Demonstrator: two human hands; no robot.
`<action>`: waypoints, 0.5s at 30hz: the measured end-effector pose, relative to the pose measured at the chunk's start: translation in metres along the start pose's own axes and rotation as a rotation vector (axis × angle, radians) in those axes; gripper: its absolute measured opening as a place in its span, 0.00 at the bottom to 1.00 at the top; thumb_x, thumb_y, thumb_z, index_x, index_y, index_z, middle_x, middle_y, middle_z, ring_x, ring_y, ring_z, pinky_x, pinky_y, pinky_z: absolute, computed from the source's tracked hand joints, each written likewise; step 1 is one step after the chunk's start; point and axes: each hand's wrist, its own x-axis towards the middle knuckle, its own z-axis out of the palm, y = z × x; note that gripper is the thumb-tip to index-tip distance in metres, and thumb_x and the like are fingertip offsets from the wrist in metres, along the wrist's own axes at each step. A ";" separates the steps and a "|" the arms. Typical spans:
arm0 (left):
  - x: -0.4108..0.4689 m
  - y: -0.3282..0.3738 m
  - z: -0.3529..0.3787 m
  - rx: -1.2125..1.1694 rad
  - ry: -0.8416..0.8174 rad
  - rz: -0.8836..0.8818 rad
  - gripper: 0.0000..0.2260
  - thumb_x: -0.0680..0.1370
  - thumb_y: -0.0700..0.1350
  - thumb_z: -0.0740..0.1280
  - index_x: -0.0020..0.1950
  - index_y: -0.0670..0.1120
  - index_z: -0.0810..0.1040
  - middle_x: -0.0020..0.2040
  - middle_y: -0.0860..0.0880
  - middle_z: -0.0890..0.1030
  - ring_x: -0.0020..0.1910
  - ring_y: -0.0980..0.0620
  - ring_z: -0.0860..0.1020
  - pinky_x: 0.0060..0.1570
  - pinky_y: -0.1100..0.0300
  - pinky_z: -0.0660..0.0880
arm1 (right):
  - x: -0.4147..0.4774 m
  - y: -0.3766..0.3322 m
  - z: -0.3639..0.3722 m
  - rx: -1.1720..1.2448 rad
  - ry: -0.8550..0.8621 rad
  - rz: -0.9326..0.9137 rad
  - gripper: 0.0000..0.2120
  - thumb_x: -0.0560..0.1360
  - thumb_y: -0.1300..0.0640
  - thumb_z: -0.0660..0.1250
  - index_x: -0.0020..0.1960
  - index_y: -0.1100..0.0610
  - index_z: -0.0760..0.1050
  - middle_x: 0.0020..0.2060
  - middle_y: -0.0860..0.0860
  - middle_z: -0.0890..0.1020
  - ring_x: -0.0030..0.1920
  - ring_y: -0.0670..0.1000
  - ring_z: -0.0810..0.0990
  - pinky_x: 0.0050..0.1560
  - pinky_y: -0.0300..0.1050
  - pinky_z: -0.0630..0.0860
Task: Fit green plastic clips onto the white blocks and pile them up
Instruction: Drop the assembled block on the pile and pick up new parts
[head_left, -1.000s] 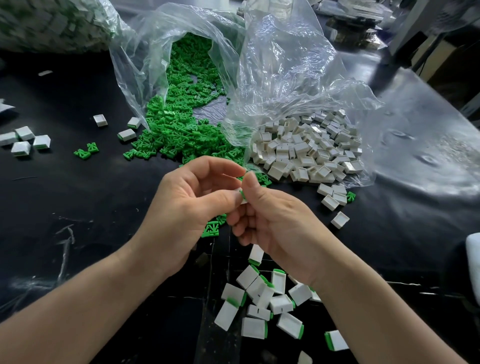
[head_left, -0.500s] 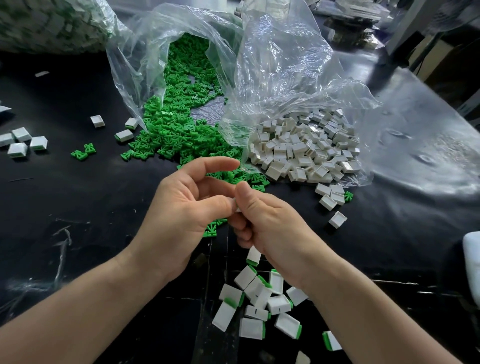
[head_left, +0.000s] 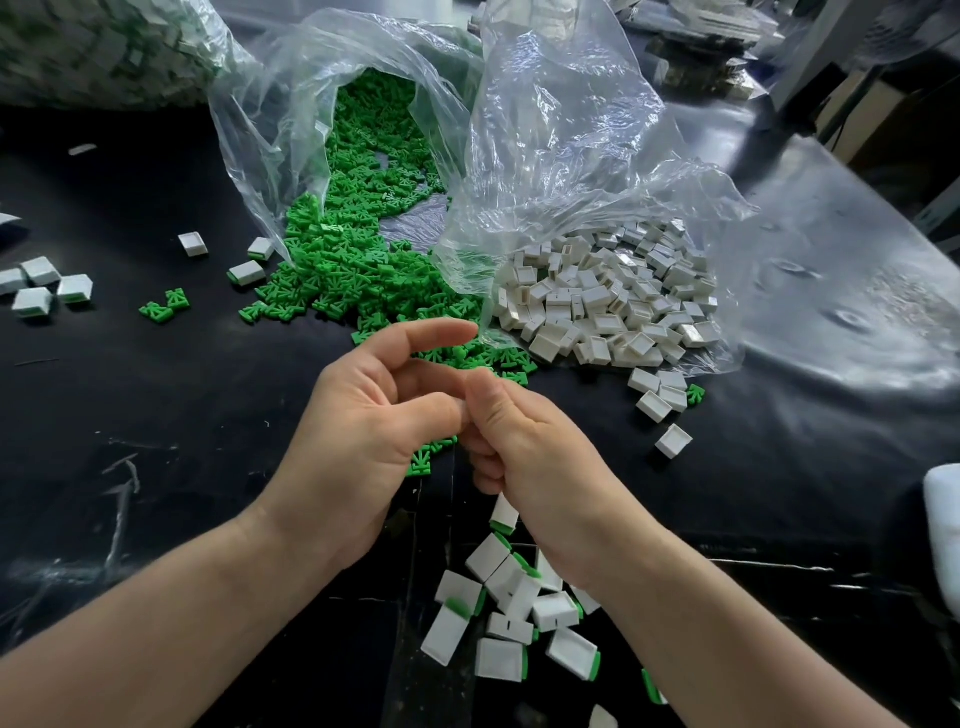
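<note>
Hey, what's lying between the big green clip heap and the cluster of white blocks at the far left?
Head view: two loose green clips on the black table, with three stray white blocks farther back beside the heap.

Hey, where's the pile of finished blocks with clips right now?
In the head view, the finished pile lies low and centre on the black table, just below the right hand and its wrist.

Head camera looks forward and down, near the table (head_left: 156, 415)
</note>
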 end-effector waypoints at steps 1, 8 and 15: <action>0.000 0.000 0.000 -0.003 -0.001 -0.001 0.18 0.70 0.24 0.60 0.51 0.43 0.77 0.35 0.44 0.83 0.33 0.47 0.80 0.30 0.61 0.77 | 0.000 0.000 0.000 0.001 0.003 -0.001 0.19 0.80 0.48 0.50 0.60 0.56 0.74 0.23 0.31 0.73 0.30 0.32 0.72 0.39 0.35 0.64; -0.001 0.000 0.001 -0.033 0.009 -0.017 0.18 0.70 0.24 0.60 0.51 0.44 0.77 0.35 0.44 0.83 0.34 0.48 0.81 0.31 0.61 0.78 | 0.002 0.003 0.003 -0.030 0.051 -0.024 0.20 0.80 0.47 0.50 0.60 0.54 0.75 0.24 0.31 0.72 0.31 0.34 0.71 0.39 0.36 0.63; 0.000 0.000 -0.001 0.002 -0.001 -0.044 0.21 0.62 0.31 0.68 0.53 0.45 0.78 0.34 0.44 0.82 0.32 0.48 0.80 0.32 0.61 0.77 | 0.000 -0.003 -0.002 0.227 -0.033 -0.007 0.20 0.80 0.49 0.52 0.33 0.51 0.72 0.23 0.42 0.67 0.26 0.42 0.65 0.31 0.36 0.60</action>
